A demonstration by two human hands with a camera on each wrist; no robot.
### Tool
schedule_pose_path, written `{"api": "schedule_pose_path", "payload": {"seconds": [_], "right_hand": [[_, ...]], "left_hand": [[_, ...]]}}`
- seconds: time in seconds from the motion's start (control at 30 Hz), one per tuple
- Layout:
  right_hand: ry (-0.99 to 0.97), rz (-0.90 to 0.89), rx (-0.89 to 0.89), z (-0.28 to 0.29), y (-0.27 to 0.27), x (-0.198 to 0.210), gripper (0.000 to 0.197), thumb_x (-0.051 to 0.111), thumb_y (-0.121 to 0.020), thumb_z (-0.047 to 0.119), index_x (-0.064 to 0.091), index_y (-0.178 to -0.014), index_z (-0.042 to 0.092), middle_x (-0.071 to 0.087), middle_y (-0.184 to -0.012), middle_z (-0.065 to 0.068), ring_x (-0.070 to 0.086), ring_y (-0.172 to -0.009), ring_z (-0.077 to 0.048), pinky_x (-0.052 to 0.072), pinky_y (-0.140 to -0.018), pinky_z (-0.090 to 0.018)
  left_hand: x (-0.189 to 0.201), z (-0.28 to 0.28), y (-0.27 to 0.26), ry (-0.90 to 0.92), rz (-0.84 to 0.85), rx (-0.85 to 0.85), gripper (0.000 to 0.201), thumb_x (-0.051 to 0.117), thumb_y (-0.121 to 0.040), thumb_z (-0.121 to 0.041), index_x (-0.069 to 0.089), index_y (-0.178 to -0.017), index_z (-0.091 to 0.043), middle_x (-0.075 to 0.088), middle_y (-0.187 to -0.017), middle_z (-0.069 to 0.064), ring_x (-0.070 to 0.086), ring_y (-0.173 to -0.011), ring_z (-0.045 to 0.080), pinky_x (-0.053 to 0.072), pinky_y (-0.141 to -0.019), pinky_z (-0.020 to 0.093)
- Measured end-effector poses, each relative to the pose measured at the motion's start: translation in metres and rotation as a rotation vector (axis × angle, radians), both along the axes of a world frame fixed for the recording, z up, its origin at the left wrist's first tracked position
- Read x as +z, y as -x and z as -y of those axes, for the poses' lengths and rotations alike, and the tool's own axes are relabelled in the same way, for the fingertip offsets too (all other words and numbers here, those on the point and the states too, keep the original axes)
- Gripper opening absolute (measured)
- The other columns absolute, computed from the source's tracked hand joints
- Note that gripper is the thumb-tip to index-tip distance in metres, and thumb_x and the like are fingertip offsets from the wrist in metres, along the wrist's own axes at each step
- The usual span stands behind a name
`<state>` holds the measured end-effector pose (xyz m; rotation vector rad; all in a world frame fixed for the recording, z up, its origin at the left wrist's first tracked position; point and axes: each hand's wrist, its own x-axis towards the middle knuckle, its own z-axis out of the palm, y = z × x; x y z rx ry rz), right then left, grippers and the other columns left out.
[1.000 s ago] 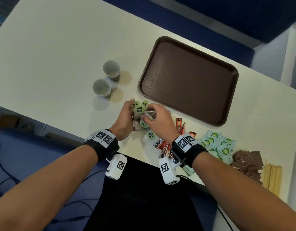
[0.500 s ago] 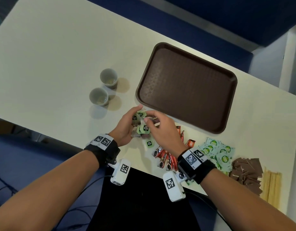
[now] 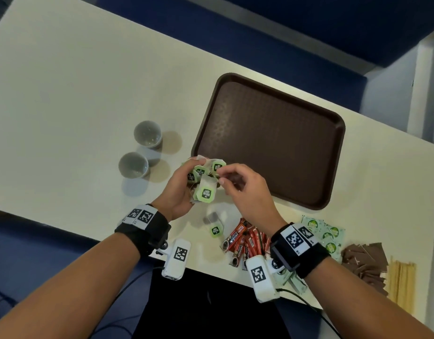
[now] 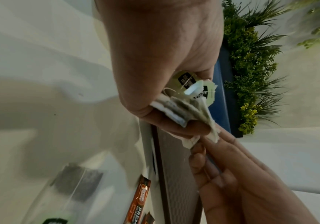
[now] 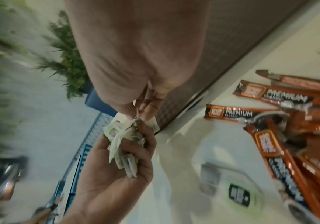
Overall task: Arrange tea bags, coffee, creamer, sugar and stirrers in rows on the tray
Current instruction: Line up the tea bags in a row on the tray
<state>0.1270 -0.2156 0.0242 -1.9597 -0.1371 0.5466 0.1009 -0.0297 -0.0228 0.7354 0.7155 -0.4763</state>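
Gripping tea bags [image 3: 205, 184]: left hand [image 3: 177, 192] | right hand [image 3: 245, 189] pinching one; tray [image 3: 333, 162] beside; cups [image 3: 134, 165] left

An office break area or café corner: a long cream table [image 3: 64, 99], blue seating [image 3: 296, 28], a planter of greenery [image 4: 251, 68].

We see a bunch of tea bags [image 3: 204, 182] with green tags held above the table, at the near left corner of the brown tray [image 3: 272, 140] — which lies flat and bare. One more tea bag [image 3: 214, 226] lies alone on the table. Beside it to the right sit orange coffee sticks [image 3: 245, 243], then green sachets [image 3: 330, 237], brown packets [image 3: 365, 261] and pale wooden stirrers [image 3: 402, 282] — each kind in its own loose heap.
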Motion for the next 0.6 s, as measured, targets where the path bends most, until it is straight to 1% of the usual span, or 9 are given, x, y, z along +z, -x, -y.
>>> {"api": "schedule_pose_path", "payload": {"seconds": [0.1, 0.17, 0.2, 0.27, 0.37, 0.43, 0.5, 0.57, 0.6], "right_hand": [[-0.058, -0.081, -0.068, -0.002, -0.001, -0.003, 0.015, 0.074, -0.099, 0.01, 0.075, -0.109, 0.021, 0.073, -0.108, -0.001, 0.071, -0.096, -0.018, 0.063, -0.085, -0.034], [-0.05, -0.076, -0.153, -0.003, 0.002, -0.004, 0.01, 0.076, -0.098, 0.015, 0.073, -0.106, 0.021, 0.071, -0.106, -0.001, 0.069, -0.095, -0.017, 0.06, -0.085, -0.032], [-0.048, -0.103, -0.207, -0.003, 0.004, -0.004, 0.009, 0.076, -0.099, 0.02, 0.071, -0.106, 0.02, 0.07, -0.103, 0.0, 0.067, -0.091, -0.015, 0.059, -0.082, -0.031], [-0.077, -0.278, -0.321, -0.005, 0.007, 0.0, 0.02, 0.072, -0.101, 0.032, 0.067, -0.11, 0.015, 0.069, -0.095, -0.001, 0.064, -0.081, -0.015, 0.057, -0.073, -0.03], [-0.143, -0.643, -0.371, -0.009, 0.003, 0.007, 0.045, 0.071, -0.099, 0.048, 0.068, -0.117, 0.008, 0.071, -0.094, -0.008, 0.065, -0.079, -0.02, 0.055, -0.07, -0.032], [-0.199, -0.771, -0.364, -0.012, -0.002, 0.01, 0.046, 0.075, -0.098, 0.044, 0.071, -0.118, 0.003, 0.071, -0.092, -0.01, 0.064, -0.08, -0.021, 0.053, -0.069, -0.031], [-0.257, -0.814, -0.387, -0.015, -0.008, 0.014, 0.037, 0.078, -0.098, 0.031, 0.073, -0.118, -0.001, 0.071, -0.092, -0.011, 0.065, -0.08, -0.02, 0.053, -0.071, -0.03], [-0.32, -0.834, -0.42, -0.017, -0.015, 0.017, 0.026, 0.077, -0.098, 0.019, 0.073, -0.116, 0.0, 0.074, -0.095, -0.012, 0.068, -0.08, -0.018, 0.054, -0.072, -0.029], [-0.354, -0.841, -0.443, -0.017, -0.018, 0.019, 0.023, 0.076, -0.098, 0.014, 0.073, -0.116, 0.001, 0.075, -0.099, -0.013, 0.07, -0.082, -0.019, 0.054, -0.072, -0.029]], "left_hand": [[0.004, -0.002, -0.005, 0.041, -0.003, 0.038, 0.032, 0.064, -0.099, -0.029, 0.068, -0.127, -0.014, 0.074, -0.108, 0.011, 0.071, -0.09, 0.026, 0.061, -0.068, 0.03], [0.005, -0.005, -0.006, 0.063, 0.005, 0.06, 0.024, 0.065, -0.099, -0.027, 0.072, -0.117, -0.013, 0.075, -0.11, 0.013, 0.074, -0.091, 0.026, 0.062, -0.079, 0.035], [0.005, -0.007, -0.006, 0.071, 0.007, 0.073, 0.022, 0.065, -0.099, -0.027, 0.073, -0.115, -0.013, 0.075, -0.112, 0.014, 0.074, -0.091, 0.027, 0.061, -0.083, 0.037], [0.005, -0.011, -0.005, 0.074, 0.004, 0.078, 0.024, 0.065, -0.1, -0.027, 0.071, -0.119, -0.013, 0.074, -0.114, 0.015, 0.074, -0.091, 0.028, 0.06, -0.082, 0.037], [0.009, -0.012, -0.005, 0.086, 0.031, 0.069, 0.024, 0.064, -0.101, -0.028, 0.071, -0.119, -0.014, 0.072, -0.113, 0.015, 0.072, -0.093, 0.027, 0.055, -0.086, 0.038], [0.009, -0.013, -0.004, 0.09, 0.05, 0.055, 0.025, 0.064, -0.1, -0.028, 0.069, -0.121, -0.015, 0.071, -0.114, 0.014, 0.071, -0.094, 0.026, 0.05, -0.088, 0.039], [0.01, -0.015, -0.006, 0.108, 0.052, 0.051, 0.029, 0.065, -0.099, -0.029, 0.064, -0.125, -0.016, 0.071, -0.115, 0.012, 0.071, -0.096, 0.026, 0.05, -0.088, 0.038], [0.011, -0.017, -0.009, 0.164, 0.048, 0.072, 0.03, 0.067, -0.098, -0.029, 0.063, -0.126, -0.016, 0.069, -0.118, 0.013, 0.069, -0.1, 0.027, 0.052, -0.089, 0.037], [0.013, -0.018, -0.01, 0.188, 0.036, 0.084, 0.033, 0.067, -0.098, -0.029, 0.065, -0.128, -0.015, 0.07, -0.12, 0.014, 0.07, -0.099, 0.027, 0.056, -0.086, 0.035]]}}
